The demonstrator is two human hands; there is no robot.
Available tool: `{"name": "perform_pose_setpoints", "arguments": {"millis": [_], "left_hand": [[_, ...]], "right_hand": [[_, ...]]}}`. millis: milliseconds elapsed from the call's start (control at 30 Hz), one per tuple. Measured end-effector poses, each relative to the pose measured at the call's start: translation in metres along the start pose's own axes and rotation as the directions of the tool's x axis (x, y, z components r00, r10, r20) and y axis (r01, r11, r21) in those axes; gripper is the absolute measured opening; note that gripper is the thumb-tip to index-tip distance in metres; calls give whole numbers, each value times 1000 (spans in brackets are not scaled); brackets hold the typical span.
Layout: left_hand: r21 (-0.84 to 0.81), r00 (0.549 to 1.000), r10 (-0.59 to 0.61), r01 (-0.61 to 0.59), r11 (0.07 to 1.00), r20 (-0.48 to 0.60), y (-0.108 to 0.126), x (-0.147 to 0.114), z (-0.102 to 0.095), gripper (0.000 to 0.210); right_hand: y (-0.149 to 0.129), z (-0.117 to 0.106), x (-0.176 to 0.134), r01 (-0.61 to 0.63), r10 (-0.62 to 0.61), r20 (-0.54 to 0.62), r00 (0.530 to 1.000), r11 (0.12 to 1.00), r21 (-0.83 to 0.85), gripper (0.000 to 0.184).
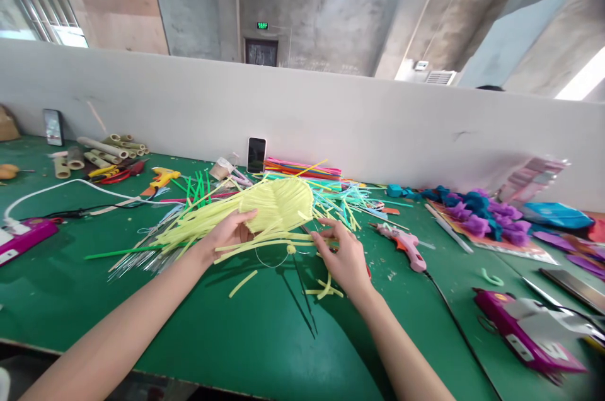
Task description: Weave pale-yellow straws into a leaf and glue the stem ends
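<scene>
A leaf-shaped sheet of pale yellow pipe cleaners (283, 202) is raised over the table, its strips lying side by side from a middle line. My left hand (234, 229) is closed on its lower left edge, fingers partly hidden underneath. At the lower right, my right hand (344, 255) has thumb and forefinger close together at the ends of loose yellow strips (283, 238). A bit of red shows behind that hand; what it belongs to is hidden. Below hang a thin wire loop with a small yellow knot (291, 249) and a dark, slim two-pointed tool (302, 300).
Cut yellow pieces (325, 290) lie on the green table (227, 338). A pink glue gun (404, 243) with cord is right, a yellow glue gun (164, 178) left. Power strips (524, 328) sit at both sides. Bundled pipe cleaners (302, 169), a phone (256, 155) and bamboo pieces (111, 150) line the back.
</scene>
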State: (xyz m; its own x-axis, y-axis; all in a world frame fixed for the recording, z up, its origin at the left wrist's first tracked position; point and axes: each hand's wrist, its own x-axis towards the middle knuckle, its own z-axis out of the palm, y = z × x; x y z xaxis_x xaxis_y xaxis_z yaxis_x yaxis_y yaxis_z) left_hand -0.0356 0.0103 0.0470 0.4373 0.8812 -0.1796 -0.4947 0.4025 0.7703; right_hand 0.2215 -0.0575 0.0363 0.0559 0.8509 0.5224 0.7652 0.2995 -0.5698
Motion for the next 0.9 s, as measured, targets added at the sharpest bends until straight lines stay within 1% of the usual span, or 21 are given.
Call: {"name": "perform_pose_setpoints", "arguments": {"millis": [100, 200, 267, 367, 433, 500, 567, 633, 700, 767, 900], "left_hand": [[-26, 1000, 20, -21, 999, -11, 1, 2, -2, 27], [-38, 1000, 18, -19, 999, -21, 1, 5, -6, 25], [-45, 999, 22, -23, 999, -32, 1, 7, -8, 24], [-62, 997, 54, -57, 996, -56, 0, 9, -11, 22], [-77, 994, 80, -86, 993, -72, -1, 9, -12, 20], [-85, 992, 95, -102, 991, -80, -1, 8, -11, 24], [-83, 992, 95, -102, 991, -77, -1, 6, -9, 34], [-74, 994, 87, -91, 993, -59, -4, 2, -6, 44], [-63, 996, 81, -83, 995, -35, -8, -1, -2, 49], [-52, 997, 80, -80, 995, -8, -12, -4, 2, 51], [-32, 997, 65, -64, 997, 43, -20, -5, 7, 54]], "right_hand": [[3, 1, 0, 35, -35, -6, 999, 999, -12, 29], [7, 3, 0, 69, -71, -65, 995, 997, -35, 26], [10, 3, 1, 78, -88, -159, 983, 995, -65, 28], [10, 0, 2, 64, -94, -334, 938, 993, -100, 33], [6, -1, 2, 70, -103, -382, 918, 993, -99, 25], [1, 0, -1, 103, -130, -364, 922, 990, -92, 19], [-6, 4, -4, 143, -166, -321, 932, 985, -94, 18], [-12, 10, -8, 169, -193, -284, 939, 980, -107, 15], [-17, 14, -11, 185, -211, -257, 943, 975, -124, 16], [-18, 16, -12, 190, -220, -251, 943, 972, -139, 12], [-17, 16, -12, 187, -224, -276, 935, 970, -156, 10]]}}
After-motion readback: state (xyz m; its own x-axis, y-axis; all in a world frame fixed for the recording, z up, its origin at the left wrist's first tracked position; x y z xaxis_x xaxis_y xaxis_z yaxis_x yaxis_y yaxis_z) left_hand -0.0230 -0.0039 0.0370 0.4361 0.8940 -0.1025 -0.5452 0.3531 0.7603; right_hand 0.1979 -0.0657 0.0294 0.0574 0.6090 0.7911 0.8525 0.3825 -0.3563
